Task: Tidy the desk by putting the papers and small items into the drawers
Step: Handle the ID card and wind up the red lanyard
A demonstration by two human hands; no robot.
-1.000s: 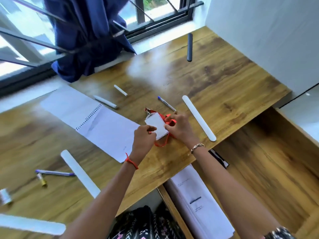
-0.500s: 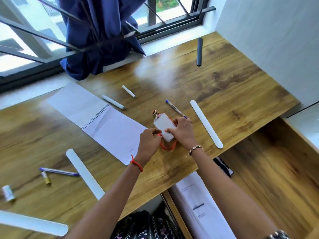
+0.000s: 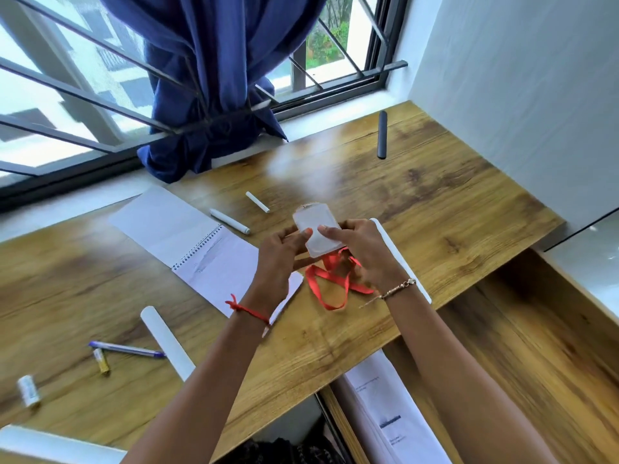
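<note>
I have the badge holder (image 3: 317,233) lifted just above the desk (image 3: 418,209), near its front edge. It is pinched from both sides, left hand (image 3: 279,259) and right hand (image 3: 366,254) each with a thumb on its face and fingers curled behind. It looks like a light, fairly stiff clear plastic sleeve, probably slick, so I'd grip it by the edges. The red lanyard (image 3: 330,284) is the awkward part: soft ribbon hanging in loops to the wood, likely to snag, so I'd gather it first. Whether my right lower fingers hold it I cannot tell through the blur. The desk is glossy wood, with an open notebook (image 3: 201,242) beside my left hand. The drawer (image 3: 336,410) stands open below with papers (image 3: 378,396) inside. Ahead are a window (image 3: 83,78) and a blue curtain (image 3: 214,78)
</note>
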